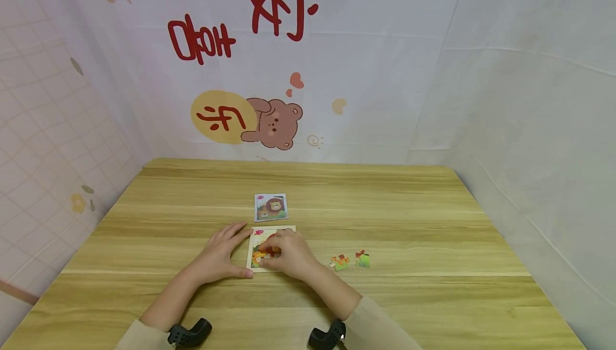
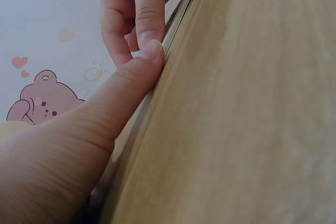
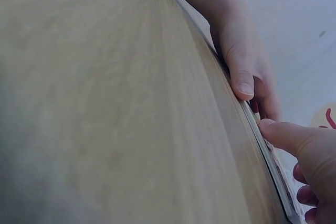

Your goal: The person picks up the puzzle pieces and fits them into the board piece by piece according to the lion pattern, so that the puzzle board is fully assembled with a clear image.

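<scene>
A small framed jigsaw puzzle [image 1: 258, 236] with a cartoon lion picture lies on the table between both hands. My left hand [image 1: 217, 254] spreads around its left side, thumb and fingertips touching the pale frame. Over the puzzle, my right hand [image 1: 292, 254] bends its fingers and thumb around a puzzle piece, mostly hidden beneath them. In the left wrist view, the left thumb [image 2: 126, 85] lies close to the right hand's thumb at the frame's edge. Two loose puzzle pieces [image 1: 339, 262] rest to the right of the right hand, one of them green and red [image 1: 362, 258].
Behind the puzzle lies a picture card [image 1: 271, 208] showing a lion and a smaller animal. The wooden table [image 1: 409, 211] meets a white printed cloth [image 1: 385, 88] at the back. Dark wrist cameras [image 1: 190, 333] sit on both wrists.
</scene>
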`<state>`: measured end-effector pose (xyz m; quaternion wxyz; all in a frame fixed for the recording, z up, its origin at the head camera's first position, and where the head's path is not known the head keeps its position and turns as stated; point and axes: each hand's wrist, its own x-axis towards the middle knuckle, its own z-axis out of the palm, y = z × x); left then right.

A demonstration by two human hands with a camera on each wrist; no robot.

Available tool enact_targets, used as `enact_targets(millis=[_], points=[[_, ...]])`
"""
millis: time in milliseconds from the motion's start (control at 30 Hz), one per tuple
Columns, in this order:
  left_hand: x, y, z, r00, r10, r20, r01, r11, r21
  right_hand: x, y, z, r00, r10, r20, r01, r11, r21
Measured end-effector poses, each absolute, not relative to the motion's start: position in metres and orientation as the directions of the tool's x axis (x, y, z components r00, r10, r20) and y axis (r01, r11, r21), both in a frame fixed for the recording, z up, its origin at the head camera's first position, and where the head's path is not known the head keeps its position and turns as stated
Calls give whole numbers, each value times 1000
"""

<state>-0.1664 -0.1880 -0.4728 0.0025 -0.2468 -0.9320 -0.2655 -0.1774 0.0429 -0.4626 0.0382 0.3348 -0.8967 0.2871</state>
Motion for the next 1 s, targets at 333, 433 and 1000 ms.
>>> enact_targets(millis=[333,433,1000], points=[[-166,-189,-474,-877,460,139,464,737,491,-178,40,-460,-760,-604,241,-642,638,-426],[-166,-190,-474,-878,458,140,464,738,490,-178,39,-459,-756,-613,230,-647,645,-406],[-166,-189,-472,-879,457,134,459,739,493,-178,53,-456,-726,-601,334,-672,518,-529]])
